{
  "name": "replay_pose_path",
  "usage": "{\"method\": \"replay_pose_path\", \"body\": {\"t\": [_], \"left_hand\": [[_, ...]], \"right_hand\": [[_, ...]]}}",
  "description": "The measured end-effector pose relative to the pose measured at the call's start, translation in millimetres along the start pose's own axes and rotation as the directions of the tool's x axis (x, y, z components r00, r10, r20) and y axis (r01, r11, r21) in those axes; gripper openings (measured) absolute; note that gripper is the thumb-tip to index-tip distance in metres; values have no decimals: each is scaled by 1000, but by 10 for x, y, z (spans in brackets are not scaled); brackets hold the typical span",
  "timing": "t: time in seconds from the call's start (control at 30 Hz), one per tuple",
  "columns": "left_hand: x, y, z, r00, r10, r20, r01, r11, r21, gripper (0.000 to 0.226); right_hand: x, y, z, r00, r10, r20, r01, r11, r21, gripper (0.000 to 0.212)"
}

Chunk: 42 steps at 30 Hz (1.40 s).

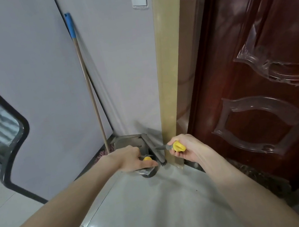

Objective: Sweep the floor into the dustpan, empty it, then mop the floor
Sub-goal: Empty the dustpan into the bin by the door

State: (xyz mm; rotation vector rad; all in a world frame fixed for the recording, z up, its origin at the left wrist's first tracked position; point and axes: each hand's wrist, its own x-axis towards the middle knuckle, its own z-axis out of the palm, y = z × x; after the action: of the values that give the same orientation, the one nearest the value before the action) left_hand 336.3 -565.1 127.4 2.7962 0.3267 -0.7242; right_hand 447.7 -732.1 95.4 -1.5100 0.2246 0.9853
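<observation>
Both tools at hand, sweeping apparently not begun: your right hand point(186, 151) grips the broom handle point(178, 146), your left hand point(130, 156) meets the dustpan handle point(147, 158) (grip unclear); mop point(91, 93) stands unused.

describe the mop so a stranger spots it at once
Start at the red door and go left past the gold frame to the wall corner. The mop leans there: a long wooden pole, the only handle with a blue tip, not yellow.
</observation>
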Motion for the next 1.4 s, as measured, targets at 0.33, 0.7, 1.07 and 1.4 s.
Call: {"method": "replay_pose_path", "body": {"t": [0.33, 0.7, 1.07, 1.4], "left_hand": [[-15, 11, -227, 1000, 13, -27, -13, 1000, -22, 73], [-112, 322, -280, 991, 116, 61, -129, 945, 301, 66], [-241, 344, -239, 980, 174, 98, -197, 923, 329, 62], [-330, 407, -74, 965, 221, 140, -259, 872, 415, 60]], "right_hand": [[-70, 135, 4, 999, 3, 32, -4, 999, 48, 9], [-162, 265, 67, 998, -62, -6, 62, 998, 15, 12], [-318, 477, 21, 995, -84, -55, 89, 991, 96, 13], [-376, 611, 44, 993, -89, -73, 98, 986, 132, 17]]}}
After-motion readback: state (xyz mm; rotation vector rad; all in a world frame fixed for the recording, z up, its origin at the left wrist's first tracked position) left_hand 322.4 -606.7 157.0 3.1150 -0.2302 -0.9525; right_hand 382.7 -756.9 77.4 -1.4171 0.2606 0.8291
